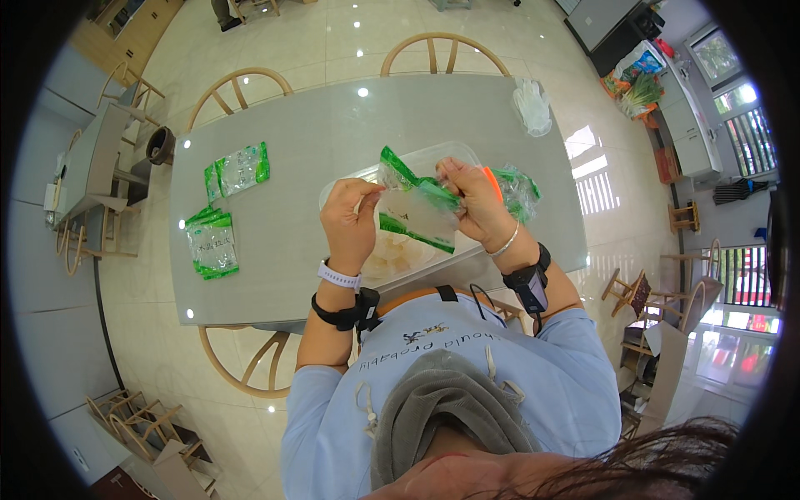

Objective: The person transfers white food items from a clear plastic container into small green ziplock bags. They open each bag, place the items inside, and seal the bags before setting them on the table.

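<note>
Over a clear plastic tub (431, 265) with pale, translucent food pieces (394, 256) in it, a green-and-clear plastic bag (415, 215) is held up. My left hand (352, 215) pinches its upper left edge between thumb and index finger. On the other side, my right hand (473, 199) grips a bunched part of the bag. An orange object (492, 183) shows just behind the right hand; what it is, I cannot tell. Crumpled green-and-clear packaging (517, 190) lies right of the tub. The lower part of the bag hides some of the tub's contents.
Flat green-and-clear packets (237, 170) and a stack of similar ones (212, 245) lie on the left of the grey table (300, 125). Thin translucent gloves (532, 107) rest at its far right corner. Wooden chairs (240, 94) stand around the table.
</note>
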A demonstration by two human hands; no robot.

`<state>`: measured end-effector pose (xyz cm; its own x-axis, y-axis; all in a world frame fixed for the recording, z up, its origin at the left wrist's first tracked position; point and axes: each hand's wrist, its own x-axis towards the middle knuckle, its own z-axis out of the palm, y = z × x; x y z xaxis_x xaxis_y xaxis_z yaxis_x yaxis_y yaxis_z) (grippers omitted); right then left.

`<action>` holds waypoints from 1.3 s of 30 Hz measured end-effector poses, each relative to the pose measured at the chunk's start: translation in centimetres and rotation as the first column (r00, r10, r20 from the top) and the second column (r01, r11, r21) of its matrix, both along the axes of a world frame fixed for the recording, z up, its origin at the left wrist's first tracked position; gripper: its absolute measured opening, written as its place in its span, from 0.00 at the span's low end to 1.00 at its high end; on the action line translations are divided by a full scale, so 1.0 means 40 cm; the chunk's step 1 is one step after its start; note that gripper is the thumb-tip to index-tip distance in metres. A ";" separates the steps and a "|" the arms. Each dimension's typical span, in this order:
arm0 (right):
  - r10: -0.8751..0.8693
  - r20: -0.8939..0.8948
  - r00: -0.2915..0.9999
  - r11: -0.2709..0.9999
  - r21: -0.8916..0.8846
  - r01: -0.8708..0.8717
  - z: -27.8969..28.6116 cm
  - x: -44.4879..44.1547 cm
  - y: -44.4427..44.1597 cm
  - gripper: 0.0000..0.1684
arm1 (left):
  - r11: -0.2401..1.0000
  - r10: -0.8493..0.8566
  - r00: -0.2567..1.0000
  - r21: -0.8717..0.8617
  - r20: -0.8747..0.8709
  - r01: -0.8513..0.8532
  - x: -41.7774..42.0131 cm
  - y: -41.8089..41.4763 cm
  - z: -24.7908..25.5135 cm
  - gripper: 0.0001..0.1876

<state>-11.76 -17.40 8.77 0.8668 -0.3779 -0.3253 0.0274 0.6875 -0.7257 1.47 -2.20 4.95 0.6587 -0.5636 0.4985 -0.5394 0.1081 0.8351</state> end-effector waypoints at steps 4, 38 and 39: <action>-0.068 0.001 0.998 0.947 -0.314 0.065 -0.015 0.000 -0.037 0.13 | 0.978 -0.209 0.954 -0.046 -0.216 0.204 0.018 0.022 0.015 0.02; 0.632 -0.361 0.685 -0.133 -0.922 -0.363 -0.020 0.068 -0.120 0.05 | 0.648 -0.721 0.657 0.551 0.221 0.526 0.087 0.012 -0.006 0.06; 0.633 -0.389 0.670 -0.211 -0.919 -0.334 -0.028 0.069 -0.115 0.05 | 0.646 -0.720 0.650 0.575 0.242 0.501 0.085 0.012 -0.008 0.06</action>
